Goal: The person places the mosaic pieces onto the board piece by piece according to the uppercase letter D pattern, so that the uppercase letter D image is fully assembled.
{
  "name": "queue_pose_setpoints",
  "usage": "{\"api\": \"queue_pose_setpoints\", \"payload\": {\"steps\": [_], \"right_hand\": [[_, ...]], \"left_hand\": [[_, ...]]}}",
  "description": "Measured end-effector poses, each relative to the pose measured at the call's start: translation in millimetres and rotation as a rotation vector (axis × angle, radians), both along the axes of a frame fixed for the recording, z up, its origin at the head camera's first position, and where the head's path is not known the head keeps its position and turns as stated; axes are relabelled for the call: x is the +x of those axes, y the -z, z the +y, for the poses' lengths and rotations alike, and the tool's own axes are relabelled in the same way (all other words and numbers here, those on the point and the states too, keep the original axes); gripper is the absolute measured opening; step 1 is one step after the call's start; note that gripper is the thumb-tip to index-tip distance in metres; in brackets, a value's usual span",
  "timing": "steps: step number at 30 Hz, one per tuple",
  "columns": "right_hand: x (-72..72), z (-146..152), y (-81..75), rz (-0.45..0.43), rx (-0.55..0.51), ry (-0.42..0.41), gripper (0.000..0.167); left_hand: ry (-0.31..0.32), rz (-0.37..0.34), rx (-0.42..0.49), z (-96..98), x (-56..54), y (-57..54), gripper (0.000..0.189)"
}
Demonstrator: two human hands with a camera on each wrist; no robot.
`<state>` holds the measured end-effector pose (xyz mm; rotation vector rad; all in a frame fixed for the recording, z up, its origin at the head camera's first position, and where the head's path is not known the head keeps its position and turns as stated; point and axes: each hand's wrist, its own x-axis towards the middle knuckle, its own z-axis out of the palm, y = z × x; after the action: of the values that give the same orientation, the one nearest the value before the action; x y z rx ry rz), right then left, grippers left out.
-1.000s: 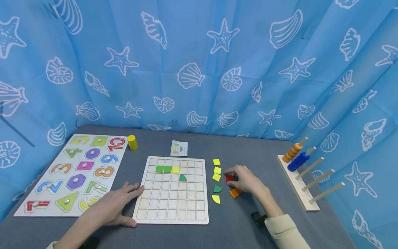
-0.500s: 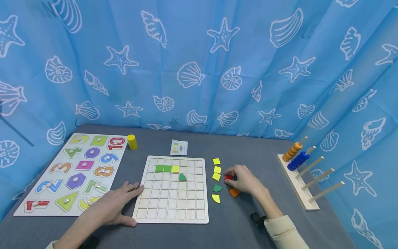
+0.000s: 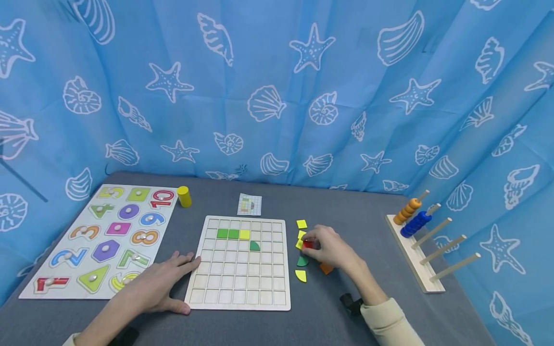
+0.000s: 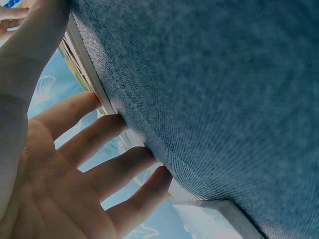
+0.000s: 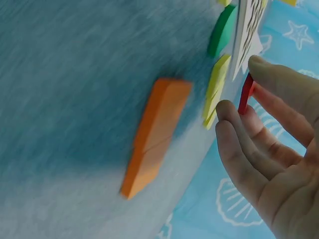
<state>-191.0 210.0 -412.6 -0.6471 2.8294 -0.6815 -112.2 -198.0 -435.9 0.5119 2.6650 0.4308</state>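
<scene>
My right hand (image 3: pixel 331 246) pinches a red tile (image 3: pixel 308 245) between thumb and fingers, held off the table in the right wrist view (image 5: pixel 245 93). Under and beside it lie yellow square tiles (image 3: pixel 301 224), a green quarter-circle tile (image 3: pixel 302 261) and a yellow quarter-circle tile (image 3: pixel 300 276). Orange tiles (image 5: pixel 154 139) lie below the hand. My left hand (image 3: pixel 157 283) rests at the left edge of the white grid board (image 3: pixel 238 298), fingers spread and fingertips touching its side. On the board sit two green squares (image 3: pixel 227 233), a yellow square (image 3: pixel 244 234) and a green quarter-circle (image 3: pixel 254 245).
A number and shape puzzle board (image 3: pixel 71 240) lies at left, a yellow cylinder (image 3: pixel 183 197) near its far corner. A small pattern card (image 3: pixel 249 205) lies behind the grid. At right stands a peg rack (image 3: pixel 417 259) with orange and blue beads. A patterned blue curtain (image 3: pixel 277 120) hangs behind.
My right hand has lifted the red tile from beside the orange tiles and moved left with it, toward the grid board. The left hand has stayed in place.
</scene>
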Motion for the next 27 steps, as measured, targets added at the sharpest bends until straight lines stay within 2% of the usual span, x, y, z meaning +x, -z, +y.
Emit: {"api": "queue_pose_setpoints", "payload": {"steps": [9, 22, 27], "right_hand": [[5.3, -25.7, -4.2, 0.017, -0.028, -0.127, 0.020], [8.6, -65.3, -4.7, 0.045, -0.055, -0.247, 0.022], [10.6, -80.7, -4.4, 0.029, -0.068, -0.264, 0.022]], "left_hand": [[0.008, 0.015, -0.002, -0.5, -0.1, 0.2, 0.111], [0.008, 0.011, 0.008, -1.0, 0.6, -0.1, 0.111], [0.010, 0.015, 0.005, -1.2, 0.7, -0.1, 0.110]]}}
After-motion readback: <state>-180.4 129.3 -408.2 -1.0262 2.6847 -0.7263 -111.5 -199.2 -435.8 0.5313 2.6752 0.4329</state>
